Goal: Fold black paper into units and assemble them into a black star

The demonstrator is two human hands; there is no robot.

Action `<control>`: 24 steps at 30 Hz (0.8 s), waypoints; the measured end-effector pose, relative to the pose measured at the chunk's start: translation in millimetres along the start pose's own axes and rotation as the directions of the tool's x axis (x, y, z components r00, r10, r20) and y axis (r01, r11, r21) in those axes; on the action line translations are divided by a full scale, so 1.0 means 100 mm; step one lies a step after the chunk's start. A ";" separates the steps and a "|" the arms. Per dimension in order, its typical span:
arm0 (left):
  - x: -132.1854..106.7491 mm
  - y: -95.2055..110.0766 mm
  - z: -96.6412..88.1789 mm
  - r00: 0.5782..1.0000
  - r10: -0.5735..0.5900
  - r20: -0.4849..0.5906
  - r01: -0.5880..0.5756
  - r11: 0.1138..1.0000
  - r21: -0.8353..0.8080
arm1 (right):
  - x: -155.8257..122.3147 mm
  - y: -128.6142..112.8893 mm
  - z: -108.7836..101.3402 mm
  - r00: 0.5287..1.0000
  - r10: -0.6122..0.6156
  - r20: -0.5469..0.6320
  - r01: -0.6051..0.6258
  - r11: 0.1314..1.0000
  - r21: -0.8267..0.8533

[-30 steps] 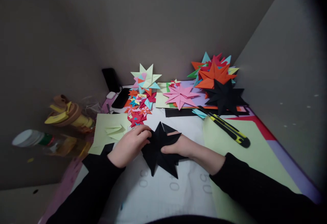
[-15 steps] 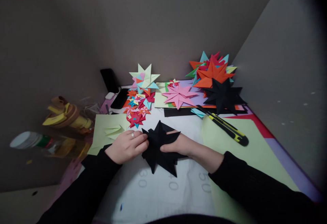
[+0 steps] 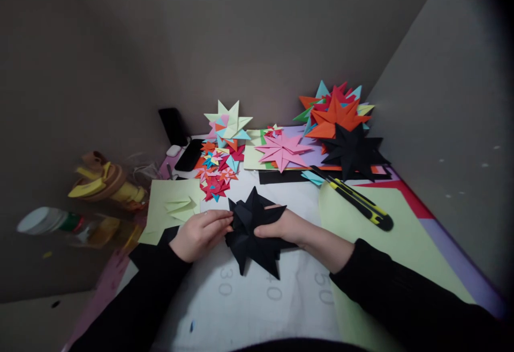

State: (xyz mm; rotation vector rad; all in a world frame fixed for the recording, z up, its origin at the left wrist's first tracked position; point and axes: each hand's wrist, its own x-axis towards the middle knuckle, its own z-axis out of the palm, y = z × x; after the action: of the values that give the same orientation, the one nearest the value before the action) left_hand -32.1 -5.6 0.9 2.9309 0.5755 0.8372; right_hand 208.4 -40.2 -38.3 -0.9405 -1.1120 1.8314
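Observation:
A black folded-paper star (image 3: 252, 237) with several points is held between my two hands, low over the white sheet. My right hand (image 3: 277, 228) grips it from the right, thumb across the front and fingers mostly hidden behind. At its left edge, my left hand (image 3: 204, 231) has its fingers pressed together, pinching a part of the star; the fingertips are partly hidden. Close to my left hand lie a folded pale-green paper piece (image 3: 181, 208) on a pale-green sheet (image 3: 155, 207) and a piece of black paper (image 3: 155, 245) near the sleeve.
A yellow-black utility knife (image 3: 357, 202) lies on a large pale-green sheet (image 3: 401, 255) at right. Behind are a pink star (image 3: 283, 150), another black star (image 3: 355, 151), a pile of colourful stars (image 3: 337, 114), small stars (image 3: 217, 183) and a phone (image 3: 189, 155). A white-capped jar (image 3: 42, 220) stands left.
My left fingers have closed more tightly at the star's left edge, and the hand has turned slightly. The star's upper-left flap has shifted. My right hand keeps its hold.

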 end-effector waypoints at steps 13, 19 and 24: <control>0.13 -0.12 -0.01 0.997 -0.002 0.079 -0.001 0.999 0.045 | -0.01 -0.01 -0.06 0.992 -0.029 0.120 0.026 0.999 0.032; 0.19 -0.17 -0.08 0.982 -0.031 0.186 0.026 0.999 0.034 | -0.01 -0.03 -0.08 0.983 -0.042 0.179 0.033 0.998 0.052; 0.20 -0.20 -0.08 0.965 -0.044 0.257 0.050 0.999 -0.017 | -0.02 -0.03 -0.08 0.983 -0.043 0.181 0.034 0.998 0.057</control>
State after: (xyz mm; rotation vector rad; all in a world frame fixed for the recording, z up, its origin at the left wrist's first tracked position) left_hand -27.7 19.3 15.1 2.9242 0.6073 0.4439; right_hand 216.9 -38.1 -38.1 -0.7266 -1.1762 1.9357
